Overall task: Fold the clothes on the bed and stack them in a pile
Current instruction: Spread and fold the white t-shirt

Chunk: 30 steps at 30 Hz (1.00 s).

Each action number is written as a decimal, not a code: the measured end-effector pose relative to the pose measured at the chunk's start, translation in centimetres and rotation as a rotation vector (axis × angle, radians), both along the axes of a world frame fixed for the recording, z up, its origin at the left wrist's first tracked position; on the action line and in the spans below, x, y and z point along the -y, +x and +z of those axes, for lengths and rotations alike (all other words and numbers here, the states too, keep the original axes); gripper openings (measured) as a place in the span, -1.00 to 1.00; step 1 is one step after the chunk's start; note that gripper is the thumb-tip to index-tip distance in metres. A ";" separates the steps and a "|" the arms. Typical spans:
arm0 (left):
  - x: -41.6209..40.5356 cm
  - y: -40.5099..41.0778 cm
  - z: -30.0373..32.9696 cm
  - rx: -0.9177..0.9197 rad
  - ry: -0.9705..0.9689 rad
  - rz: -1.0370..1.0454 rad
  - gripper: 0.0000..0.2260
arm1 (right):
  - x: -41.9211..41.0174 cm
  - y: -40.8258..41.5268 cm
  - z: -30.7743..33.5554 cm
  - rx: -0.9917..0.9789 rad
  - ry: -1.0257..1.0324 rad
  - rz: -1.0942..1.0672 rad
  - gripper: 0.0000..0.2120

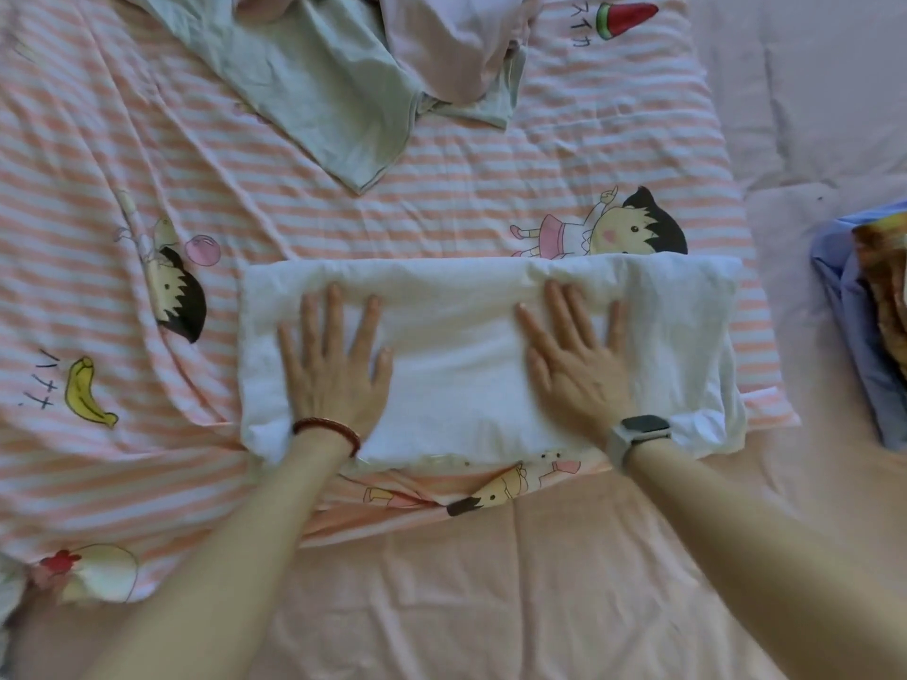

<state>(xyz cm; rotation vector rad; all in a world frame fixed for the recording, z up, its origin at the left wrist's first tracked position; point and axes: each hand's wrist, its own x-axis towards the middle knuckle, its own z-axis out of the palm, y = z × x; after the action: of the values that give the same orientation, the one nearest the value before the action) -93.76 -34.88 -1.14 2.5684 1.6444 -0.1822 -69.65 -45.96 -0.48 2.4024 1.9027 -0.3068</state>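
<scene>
White folded cotton garment [491, 355]: we're pressing it w/ L hand [338, 370] & R hand [579, 365], both flat, fingers spread wide.

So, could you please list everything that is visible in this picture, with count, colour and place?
white garment: one, white, folded into a wide rectangle, centre, on the striped blanket
striped blanket: one, pink and white stripes with cartoon prints, covers the left and middle
green garment: one, pale green, unfolded, top centre
pink cloth: one, pale pink, crumpled, top centre, partly over the green garment
pile of clothes: one, blue with an orange-brown piece, right edge
bed sheet: one, pale pink, bottom and right
bracelet: one, dark red, left wrist
watch: one, grey, right wrist
left hand: flat on the white garment
right hand: flat on the white garment
</scene>
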 end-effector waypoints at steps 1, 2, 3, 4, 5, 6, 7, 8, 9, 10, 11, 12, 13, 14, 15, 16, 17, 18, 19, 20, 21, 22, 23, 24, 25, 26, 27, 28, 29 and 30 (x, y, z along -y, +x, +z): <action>-1.1 -0.8 -0.4 -0.004 0.011 0.023 -0.48 | 0.3 2.0 -0.4 0.025 -0.014 -0.029 -0.47; -1.9 -1.4 -0.6 0.003 0.005 0.050 -0.49 | 0.7 3.9 -0.6 0.047 -0.022 -0.071 -0.47; -2.6 -1.8 -0.6 0.014 -0.011 0.081 -0.49 | 1.2 5.6 -0.5 0.067 -0.031 -0.122 -0.46; -3.0 -2.0 -0.5 0.023 -0.033 0.114 -0.48 | 1.6 7.0 -0.3 0.084 -0.049 -0.173 -0.46; -3.3 -2.0 -0.4 0.026 -0.056 0.145 -0.47 | 2.0 8.1 -0.1 0.097 -0.070 -0.223 -0.46; -3.4 -1.8 -0.2 0.023 -0.079 0.172 -0.47 | 2.4 9.0 0.2 0.105 -0.090 -0.275 -0.46; -3.4 -1.5 0.1 0.019 -0.101 0.195 -0.47 | 2.7 9.7 0.4 0.101 -0.109 -0.329 -0.46; -3.3 -1.2 0.6 0.023 -0.122 0.218 -0.47 | 2.9 10.2 0.7 0.073 -0.127 -0.382 -0.47; -3.0 -0.7 1.1 0.036 -0.140 0.240 -0.46 | 3.0 10.4 1.0 0.013 -0.132 -0.437 -0.49; -2.4 -0.3 1.7 0.051 -0.153 0.254 -0.46 | 3.2 10.4 1.4 -0.070 -0.114 -0.494 -0.50; -1.4 0.2 2.2 0.062 -0.162 0.245 -0.45 | 3.4 10.2 1.8 -0.153 -0.071 -0.546 -0.50; -0.1 0.7 2.6 0.067 -0.163 0.201 -0.45 | 3.8 9.8 2.1 -0.219 0.001 -0.590 -0.48; 1.6 1.3 2.9 0.067 -0.161 0.132 -0.46 | 4.3 9.4 2.4 -0.268 0.089 -0.634 -0.47; 3.5 1.8 3.1 0.069 -0.169 0.067 -0.48 | 5.0 8.9 2.7 -0.304 0.167 -0.685 -0.47; 5.2 2.3 3.1 0.069 -0.188 0.029 -0.50 | 5.9 8.5 2.8 -0.343 0.215 -0.736 -0.49; 6.7 2.6 2.9 0.060 -0.216 0.028 -0.50 | 6.9 8.1 2.8 -0.401 0.232 -0.788 -0.53; 7.8 2.9 2.5 0.041 -0.250 0.056 -0.51 | 7.8 7.8 2.7 -0.482 0.219 -0.846 -0.57; 8.6 3.0 2.1 0.012 -0.280 0.096 -0.50 | 8.7 7.6 2.6 -0.572 0.182 -0.909 -0.59; 9.1 3.0 1.7 -0.014 -0.296 0.128 -0.50 | 9.3 7.5 2.5 -0.637 0.140 -0.965 -0.61; 9.2 3.0 1.4 -0.028 -0.298 0.143 -0.51 | 9.7 7.5 2.5 -0.674 0.123 -1.002 -0.65; 9.2 3.1 1.1 -0.038 -0.298 0.144 -0.51 | 9.8 7.6 2.5 -0.687 0.133 -1.018 -0.73; 9.1 3.1 0.9 -0.042 -0.303 0.140 -0.51 | 9.7 7.7 2.6 -0.687 0.162 -1.014 -0.80; 9.0 3.2 0.8 -0.049 -0.314 0.135 -0.52 | 9.5 7.8 2.8 -0.683 0.196 -1.003 -0.82; 8.8 3.2 0.8 -0.057 -0.323 0.129 -0.52 | 9.3 7.7 3.2 -0.682 0.230 -0.992 -0.81; 8.8 3.2 0.8 -0.064 -0.330 0.122 -0.52 | 9.2 7.6 3.6 -0.673 0.253 -0.978 -0.80; 8.7 3.2 0.9 -0.073 -0.338 0.114 -0.52 | 9.1 7.4 4.2 -0.655 0.268 -0.957 -0.79; 8.6 3.2 1.1 -0.083 -0.352 0.105 -0.52 | 8.9 7.0 5.0 -0.637 0.279 -0.928 -0.78; 8.4 3.1 1.3 -0.093 -0.373 0.098 -0.51 | 8.8 6.7 5.8 -0.629 0.297 -0.890 -0.77; 8.2 3.1 1.5 -0.098 -0.394 0.089 -0.50 | 8.5 6.2 6.6 -0.635 0.315 -0.852 -0.79; 8.0 3.0 1.8 -0.093 -0.412 0.078 -0.48 | 8.0 5.6 7.6 -0.650 0.332 -0.813 -0.82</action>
<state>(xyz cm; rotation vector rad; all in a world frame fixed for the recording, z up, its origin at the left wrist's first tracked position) -90.81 -42.86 0.71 2.2130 1.5379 -0.5762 -64.08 -53.98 7.13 3.5388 1.0130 -0.9672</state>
